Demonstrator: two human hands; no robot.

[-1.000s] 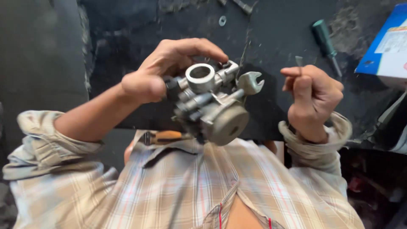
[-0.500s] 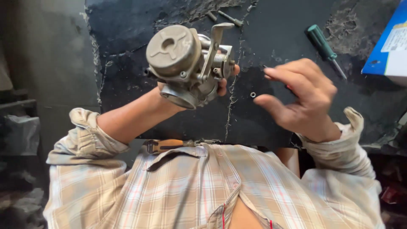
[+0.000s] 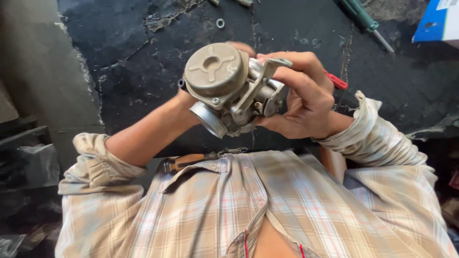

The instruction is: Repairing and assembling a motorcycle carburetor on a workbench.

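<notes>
We see right hand [image 3: 306, 98] curled tight around carburetor [image 3: 229, 91], fingers over bracket side, centre of frame; left hand [image 3: 184, 98] mostly hidden behind round cap, grip there we cannot tell; red-handled tool [image 3: 337, 80] peeks behind right hand; green screwdriver [image 3: 366, 21] upper right, washer [image 3: 220, 23] top centre on dark bench [image 3: 134, 57]

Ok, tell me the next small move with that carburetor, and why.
Probably steady the carburetor with the left hand and work the spring-loaded screw under the right hand's fingers, since both hands already grip it and that side faces the right fingers.
</notes>
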